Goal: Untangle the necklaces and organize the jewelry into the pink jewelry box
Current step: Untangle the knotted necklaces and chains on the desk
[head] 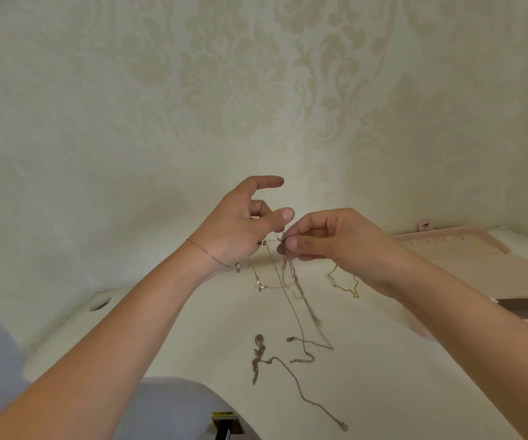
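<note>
Head view shows both of my hands raised above the desk (pixel 383 360), well to the left of the pink jewelry box (pixel 494 239), which lies open along the desk's back edge; nothing I can see has gone into it yet.

My right hand (pixel 335 239) pinches the knot of the tangled necklaces (pixel 291 274) between thumb and forefinger, the other fingers tucked under; I hold it high so the loose strands hang straight down and show which one crosses which.

My left hand (pixel 240 230) sits just left of that pinch, wrist bent back, thumb and forefinger spread wide with a thin strand running up to the forefinger, the rest of its fingers curled in on the chain; I judge it is there to draw one strand clear while the right keeps the knot still.

Both forearms reach forward and converge; a bracelet (pixel 205 252) circles the left wrist.

Left of the box, a gold chain (pixel 348 287) lies on the desk under my right wrist; farther left of the box and nearer to me, a pendant chain (pixel 258 354) trails loose; the untangling looks early on.
</note>
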{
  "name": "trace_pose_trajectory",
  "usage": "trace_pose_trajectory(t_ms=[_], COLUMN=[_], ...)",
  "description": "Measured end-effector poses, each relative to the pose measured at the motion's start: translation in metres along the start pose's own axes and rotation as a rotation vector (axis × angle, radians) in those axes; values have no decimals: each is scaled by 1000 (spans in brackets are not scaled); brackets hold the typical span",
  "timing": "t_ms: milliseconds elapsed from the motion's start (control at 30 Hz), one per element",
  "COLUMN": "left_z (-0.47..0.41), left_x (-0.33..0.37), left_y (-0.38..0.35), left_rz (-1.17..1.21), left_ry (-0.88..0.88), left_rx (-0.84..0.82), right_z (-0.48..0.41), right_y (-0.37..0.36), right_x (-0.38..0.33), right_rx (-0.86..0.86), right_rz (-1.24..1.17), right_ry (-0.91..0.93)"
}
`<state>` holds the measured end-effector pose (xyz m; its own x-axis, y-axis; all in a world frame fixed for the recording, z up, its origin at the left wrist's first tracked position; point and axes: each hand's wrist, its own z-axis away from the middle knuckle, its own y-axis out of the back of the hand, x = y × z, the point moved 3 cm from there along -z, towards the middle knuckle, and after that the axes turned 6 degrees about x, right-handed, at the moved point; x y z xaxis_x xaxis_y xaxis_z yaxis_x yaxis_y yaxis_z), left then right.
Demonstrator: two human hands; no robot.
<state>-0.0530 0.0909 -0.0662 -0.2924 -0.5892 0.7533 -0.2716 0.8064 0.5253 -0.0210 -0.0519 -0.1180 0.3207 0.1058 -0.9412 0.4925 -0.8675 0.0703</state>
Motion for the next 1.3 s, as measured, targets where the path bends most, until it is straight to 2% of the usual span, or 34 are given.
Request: trace_pose_trajectory(t_ms=[267,533,700,767,867,933,1000,1133,1300], left_z=[-1,0,1,-1,-3,-2,0,5,2], left_x=[-2,5,3,-1,-7,-11,-13,-15,-15], left_y=[0,0,1,3,8,11,12,13,20], left_rz=[-34,118,182,163,143,158,199,295,462], left_ry=[13,22,66,80,93,111,138,185,204], left_rx=[26,40,25,58,96,81,40,-57,-25], right_z=[-2,-4,-5,-4,-1,3,5,5,3], right_y=[6,7,3,7,15,16,19,38,61], right_x=[-1,1,1,0,-4,-8,-12,-14,-15], right_rx=[24,37,95,68,-65,-142,-162,-94,29], right_rz=[-98,-618,-751,-665,-328,-211,-219,-286,-296], right_ry=[1,-184,-224,-251,-288,-278,-258,-277,-285])
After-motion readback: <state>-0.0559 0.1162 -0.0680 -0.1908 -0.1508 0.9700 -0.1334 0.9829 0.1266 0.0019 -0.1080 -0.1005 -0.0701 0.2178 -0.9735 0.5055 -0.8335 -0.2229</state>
